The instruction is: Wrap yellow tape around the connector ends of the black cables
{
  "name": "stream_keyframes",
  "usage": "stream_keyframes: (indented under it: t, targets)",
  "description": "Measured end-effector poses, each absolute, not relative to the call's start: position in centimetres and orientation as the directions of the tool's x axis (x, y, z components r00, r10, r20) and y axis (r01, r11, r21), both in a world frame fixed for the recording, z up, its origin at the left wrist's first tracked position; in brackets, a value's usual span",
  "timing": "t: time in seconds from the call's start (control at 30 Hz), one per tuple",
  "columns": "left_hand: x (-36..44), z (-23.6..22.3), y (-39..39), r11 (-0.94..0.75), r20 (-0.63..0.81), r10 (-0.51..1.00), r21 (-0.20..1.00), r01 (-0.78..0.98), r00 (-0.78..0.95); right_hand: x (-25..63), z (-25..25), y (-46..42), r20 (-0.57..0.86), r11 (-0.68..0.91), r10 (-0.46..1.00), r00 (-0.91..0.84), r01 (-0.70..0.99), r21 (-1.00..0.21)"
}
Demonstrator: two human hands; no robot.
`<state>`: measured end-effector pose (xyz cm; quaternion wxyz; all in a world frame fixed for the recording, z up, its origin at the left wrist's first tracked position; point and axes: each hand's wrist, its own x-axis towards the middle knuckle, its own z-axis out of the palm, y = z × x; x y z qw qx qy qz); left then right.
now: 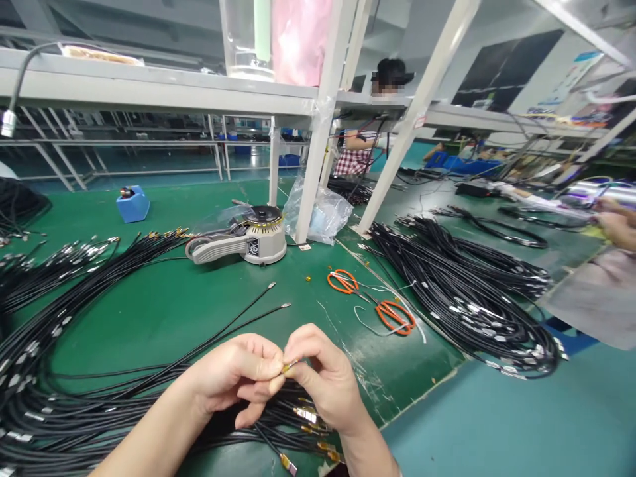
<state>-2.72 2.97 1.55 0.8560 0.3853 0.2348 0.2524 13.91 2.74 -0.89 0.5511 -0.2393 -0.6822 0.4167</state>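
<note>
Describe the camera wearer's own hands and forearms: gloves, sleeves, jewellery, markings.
Left hand and right hand are both ungloved, fingers uncovered. No ring, watch, bracelet or marking shows on either. Forearms are uncovered where visible; whether sleeves start higher up, I can't tell.

The left hand (248,371) and right hand (322,374) meet low in the view, thumbs and fingers pinched together almost tip to tip. Both bare forearms angle inward from the near edge, wrists slightly bent.
</note>
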Motion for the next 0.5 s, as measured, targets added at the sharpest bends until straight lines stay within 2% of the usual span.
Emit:
stream_keyframes:
  t: [0.1,0.2,0.3,0.4,0.5]
  targets:
    - [-2.6,2.0,2.7,0.469,-0.237,0.669,0.870,-0.154,0.704,15.0,-0.8,3.1,0.515,0.511,0.794,-0.323,-0.105,-0.853]
    - [-2.0,3.1,2.0,0.212,-0.242,0.836,0.970,0.116,0.492,16.5,-0.3,3.4,0.404,0.402,0.852,-0.333,-0.078,-0.912]
    - [-1.4,3.9,1.4,0.036,-0.169,0.924,0.932,0.362,0.343,17.3,0.4,3.3,0.342,0.352,0.886,-0.315,-0.025,-0.936]
    - [-0.9,3.8,1.1,-0.037,-0.113,0.941,0.902,0.430,0.318,17.2,0.8,3.1,0.301,0.332,0.910,-0.284,0.068,-0.941]
    - [-0.5,3.5,1.1,-0.105,-0.076,0.929,0.886,0.453,0.363,17.0,0.5,2.7,0.259,0.297,0.929,-0.264,0.117,-0.948]
